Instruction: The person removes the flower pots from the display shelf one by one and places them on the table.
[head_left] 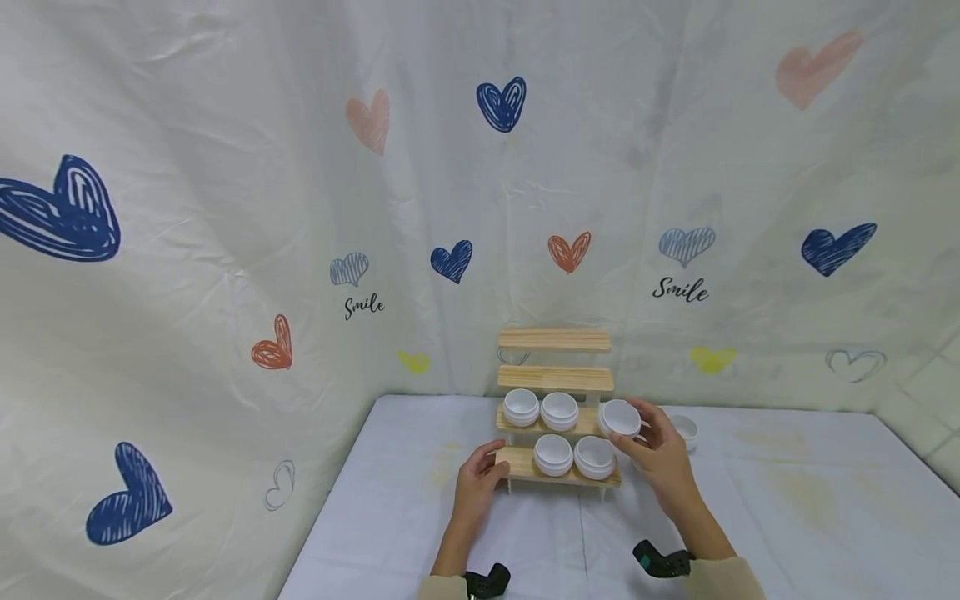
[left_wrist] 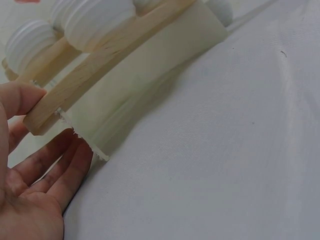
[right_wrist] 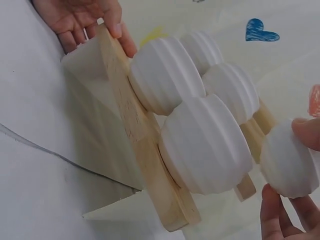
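- Heart-printed cloth hangs behind a white-covered worktop (head_left: 787, 500), where a stepped wooden rack (head_left: 557, 379) stands near the back edge.
- Right hand (head_left: 660, 458) holds a small white ribbed bowl (head_left: 621, 417) at the right end of the rack's second step; its fingers (right_wrist: 272, 215) and thumb are curled around the bowl's sides, pinching it.
- Two more bowls (head_left: 540, 408) sit on that same step, and another pair (head_left: 573, 456) on the lowest step. One further bowl (head_left: 684, 431) rests on the worktop just right of the rack.
- Left hand (head_left: 476, 483) steadies the lowest step's left end: thumb on top of the plank, fingers (left_wrist: 60, 170) relaxed and loosely spread beneath it.
- Judged from this, the bowl wants to come down level and square on the step, close beside its neighbour without knocking it, while the left hand keeps the light rack from sliding.
- Top two steps are bare wood.
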